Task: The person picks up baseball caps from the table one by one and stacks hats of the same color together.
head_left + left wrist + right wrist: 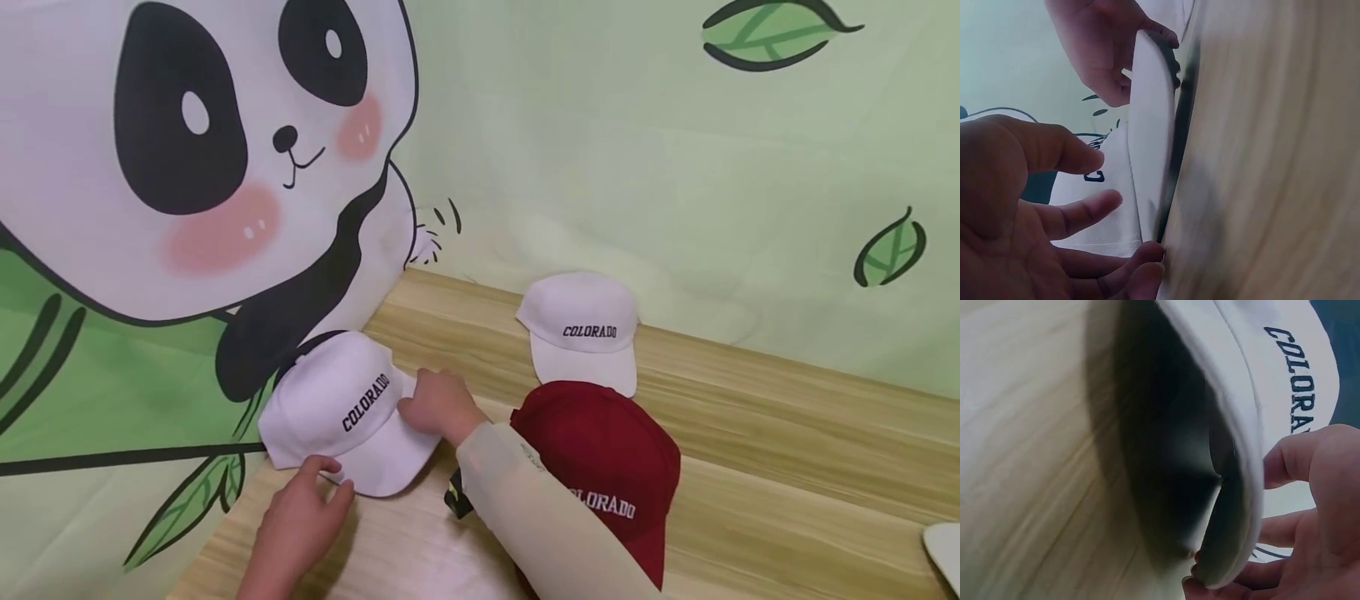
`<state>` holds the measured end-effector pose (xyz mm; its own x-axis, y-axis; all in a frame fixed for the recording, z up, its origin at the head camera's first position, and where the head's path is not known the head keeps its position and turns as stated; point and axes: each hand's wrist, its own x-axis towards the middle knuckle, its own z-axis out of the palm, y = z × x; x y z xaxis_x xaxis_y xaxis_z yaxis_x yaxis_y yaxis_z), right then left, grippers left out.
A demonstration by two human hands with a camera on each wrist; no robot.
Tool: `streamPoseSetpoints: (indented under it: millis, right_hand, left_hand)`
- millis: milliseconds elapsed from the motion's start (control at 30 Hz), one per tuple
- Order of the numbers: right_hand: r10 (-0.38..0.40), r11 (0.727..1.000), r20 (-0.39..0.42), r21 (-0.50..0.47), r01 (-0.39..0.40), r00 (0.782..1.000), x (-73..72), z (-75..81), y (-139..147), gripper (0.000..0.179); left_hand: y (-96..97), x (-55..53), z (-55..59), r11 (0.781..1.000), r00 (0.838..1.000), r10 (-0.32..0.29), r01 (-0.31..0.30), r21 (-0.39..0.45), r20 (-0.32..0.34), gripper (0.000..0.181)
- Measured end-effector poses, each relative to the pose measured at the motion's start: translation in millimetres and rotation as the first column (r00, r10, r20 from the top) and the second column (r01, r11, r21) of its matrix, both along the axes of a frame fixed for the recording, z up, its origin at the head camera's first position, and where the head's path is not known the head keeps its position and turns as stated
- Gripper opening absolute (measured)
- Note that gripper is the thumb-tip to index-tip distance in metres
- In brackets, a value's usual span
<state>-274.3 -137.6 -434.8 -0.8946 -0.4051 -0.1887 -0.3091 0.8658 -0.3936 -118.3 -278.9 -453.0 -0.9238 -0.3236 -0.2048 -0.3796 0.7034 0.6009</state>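
A white baseball cap [330, 400] with black COLORADO lettering lies on the wooden tabletop at the left, its brim pointing toward me. My right hand [444, 404] pinches the brim's right side; in the right wrist view the thumb lies over the brim [1250, 506] and fingertips reach beneath it. By the brim's left corner is my left hand [300, 512], its fingers loosely spread. The left wrist view has its lower fingertips [1147, 253] at the brim's end, while thumb and index stand apart from the cap.
A second white cap [581, 321] sits at the back. In front of it, a red cap [600, 450] is partly covered by my right sleeve [540, 500]. A white edge [943, 550] shows at far right. A panda-print cloth [480, 108] hangs behind the tabletop [787, 467].
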Motion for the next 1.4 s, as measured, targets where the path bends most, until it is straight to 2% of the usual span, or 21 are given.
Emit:
streamPoseSetpoints:
  millis: [133, 333, 467, 567, 700, 800, 900, 1033, 1167, 1267, 1400]
  right_hand:
    - [-0.009, 0.998, 0.028, -0.059, 0.01, 1.0, -3.3, 1.5, 5, 0.03]
    - [-0.001, 0.995, 0.084, -0.104, 0.01, 0.996, -5.3, 4.8, 14, 0.03]
    - [0.017, 0.99, 0.107, -0.142, -0.001, 0.994, -5.2, 7.8, 20, 0.03]
    - [0.02, 0.979, 0.144, -0.206, 0.01, 0.989, -4.7, 12.0, 24, 0.032]
    - [0.008, 0.963, 0.202, -0.264, 0.047, 0.979, -2.4, 20.0, 30, 0.032]
    - [0.008, 0.956, 0.229, -0.286, 0.059, 0.973, -0.1, 27.1, 35, 0.032]
    - [0.014, 0.949, 0.228, -0.31, 0.058, 0.974, 0.9, 33.7, 40, 0.038]
    - [0.002, 0.938, 0.218, -0.34, 0.074, 0.976, 2.0, 40.4, 48, 0.053]
    - [-0.021, 0.915, 0.234, -0.387, 0.114, 0.972, 5.7, 47.1, 56, 0.061]
    - [-0.032, 0.896, 0.23, -0.424, 0.129, 0.973, 9.7, 54.3, 65, 0.059]
    - [-0.052, 0.887, 0.166, -0.446, 0.122, 0.985, 16.1, 64.9, 78, 0.058]
  left_hand:
    - [-1.9, -0.9, -1.2, 0.994, 1.0, 0.022, -0.021, 0.104, -0.009, 0.034]
    - [-7.9, -2.4, -2.8, 0.975, 0.997, 0.059, -0.049, 0.217, -0.04, 0.036]
    - [-9.1, -4.5, -5.6, 0.953, 0.99, 0.12, -0.093, 0.287, -0.076, 0.04]
    - [-8.5, -6.5, -5.8, 0.924, 0.979, 0.172, -0.121, 0.363, -0.11, 0.044]
    - [-6.5, -10.7, -2.4, 0.901, 0.964, 0.209, -0.124, 0.415, -0.166, 0.052]
    - [-4.2, -14.6, 1.9, 0.921, 0.956, 0.218, -0.136, 0.365, -0.194, 0.059]
    - [-2.3, -18.5, 6.8, 0.939, 0.957, 0.211, -0.141, 0.313, -0.201, 0.065]
    - [-0.5, -23.6, 13.2, 0.943, 0.956, 0.198, -0.126, 0.308, -0.215, 0.07]
    - [0.5, -26.9, 20.8, 0.951, 0.952, 0.193, -0.121, 0.286, -0.238, 0.069]
    - [2.6, -29.7, 27.7, 0.96, 0.949, 0.174, -0.105, 0.258, -0.263, 0.068]
    - [7.8, -33.3, 38.3, 0.97, 0.94, 0.134, -0.06, 0.234, -0.315, 0.067]
